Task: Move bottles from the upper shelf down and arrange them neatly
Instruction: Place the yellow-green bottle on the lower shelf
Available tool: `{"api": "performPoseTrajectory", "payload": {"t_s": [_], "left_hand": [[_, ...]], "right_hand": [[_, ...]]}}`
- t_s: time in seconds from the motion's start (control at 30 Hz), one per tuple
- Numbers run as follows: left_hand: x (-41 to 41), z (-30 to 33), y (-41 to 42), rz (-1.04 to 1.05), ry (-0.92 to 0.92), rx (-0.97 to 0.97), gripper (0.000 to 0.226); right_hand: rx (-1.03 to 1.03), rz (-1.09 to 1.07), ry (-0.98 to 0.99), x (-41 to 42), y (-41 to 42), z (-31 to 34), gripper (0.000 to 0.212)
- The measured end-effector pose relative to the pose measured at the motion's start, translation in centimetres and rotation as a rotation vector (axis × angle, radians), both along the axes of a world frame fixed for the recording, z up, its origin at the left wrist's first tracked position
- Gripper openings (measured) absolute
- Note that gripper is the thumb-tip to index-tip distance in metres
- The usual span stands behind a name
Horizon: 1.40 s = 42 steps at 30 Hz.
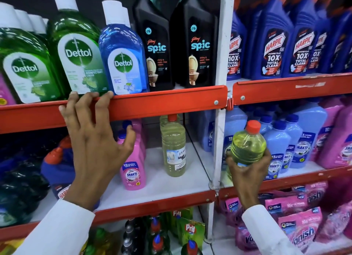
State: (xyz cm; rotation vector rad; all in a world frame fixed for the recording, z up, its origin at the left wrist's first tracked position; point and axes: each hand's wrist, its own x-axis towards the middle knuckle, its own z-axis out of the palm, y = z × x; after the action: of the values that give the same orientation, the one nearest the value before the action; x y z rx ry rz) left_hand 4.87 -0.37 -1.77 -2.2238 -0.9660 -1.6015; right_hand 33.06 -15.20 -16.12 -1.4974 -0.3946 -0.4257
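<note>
My right hand (245,170) grips a clear bottle of yellow-green liquid with a red cap (247,146), held tilted in front of the white upright post. A matching bottle (173,152) stands upright on the white middle shelf (158,186), with another of the same kind behind it. My left hand (95,138) rests on the red front rail of the upper shelf (162,104), fingertips hooked over its top edge under the Dettol bottles, holding nothing.
Green Dettol bottles (80,51), a blue Dettol bottle (123,53) and black Spic bottles (156,45) fill the upper shelf. Pink Shakti bottles (133,169) stand left of the yellow bottle. Blue Harpic bottles (274,45) sit upper right; the white post (221,83) divides the bays.
</note>
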Motion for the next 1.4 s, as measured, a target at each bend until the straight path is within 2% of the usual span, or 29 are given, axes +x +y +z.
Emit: {"api": "performPoseTrajectory", "payload": {"t_s": [0.2,0.33,0.47,0.6,0.87,1.13,1.4], "left_hand": [[-0.3,0.0,0.1,-0.002,0.030,-0.010,0.072],[-0.3,0.1,-0.1,-0.005,0.026,-0.032,0.073],[-0.4,0.2,-0.2,0.004,0.039,-0.043,0.073],[-0.9,0.4,-0.2,-0.031,0.048,-0.027,0.072],[-1.1,0.6,0.0,-0.045,0.080,-0.038,0.074],[-0.6,0.5,-0.1,-0.032,0.048,-0.047,0.073],[-0.3,0.6,-0.4,-0.032,0.023,-0.062,0.069]], "right_hand": [[0.282,-0.083,-0.082,-3.9,-2.1,2.3,0.094],[0.333,0.011,-0.158,-8.3,-3.5,4.5,0.100],[0.252,0.259,-0.135,-11.1,-2.0,5.3,0.100],[0.098,0.363,-0.088,-12.3,1.8,4.9,0.093],[-0.112,0.375,-0.075,-10.1,8.1,2.1,0.088],[-0.157,0.375,-0.043,-8.8,9.2,-0.3,0.085],[-0.162,0.376,-0.030,-9.0,10.1,0.0,0.089]]}}
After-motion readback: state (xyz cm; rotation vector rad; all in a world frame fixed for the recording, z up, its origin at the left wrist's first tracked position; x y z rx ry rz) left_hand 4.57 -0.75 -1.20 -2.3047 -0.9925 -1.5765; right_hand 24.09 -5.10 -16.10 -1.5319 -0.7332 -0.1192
